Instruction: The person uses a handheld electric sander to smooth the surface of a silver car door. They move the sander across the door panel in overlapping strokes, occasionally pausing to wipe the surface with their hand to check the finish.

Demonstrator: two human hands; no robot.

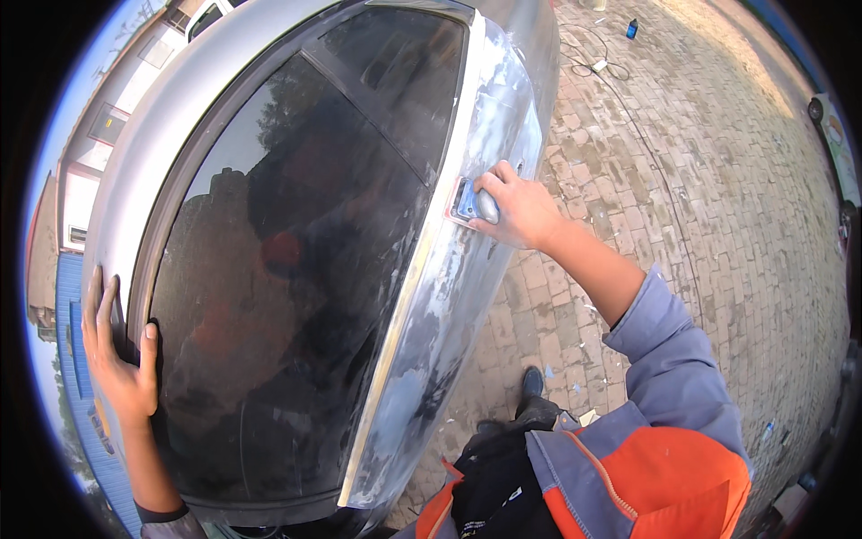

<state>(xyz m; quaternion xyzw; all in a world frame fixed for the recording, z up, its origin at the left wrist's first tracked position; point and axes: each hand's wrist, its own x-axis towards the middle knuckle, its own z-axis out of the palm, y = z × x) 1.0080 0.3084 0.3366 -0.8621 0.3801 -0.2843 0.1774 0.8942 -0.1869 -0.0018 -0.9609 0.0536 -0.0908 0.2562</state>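
My left hand [121,346] lies with fingers apart on the silver roof edge [136,126] of a car, beside the dark window glass [260,377]. My right hand [507,207] grips a small sanding block [463,199] with a rounded silver knob and a bluish base, held against the patchy, scuffed body panel [503,99] alongside the window. A strip of pale masking tape [382,355] runs between the glass and that panel.
To the right lies brick paving [611,144] with a dark hose or cable [642,126], a blue bottle [632,30] and small scraps. A vehicle [835,153] stands at the far right edge. Buildings [83,189] rise beyond the car on the left. My shoe [532,382] is below.
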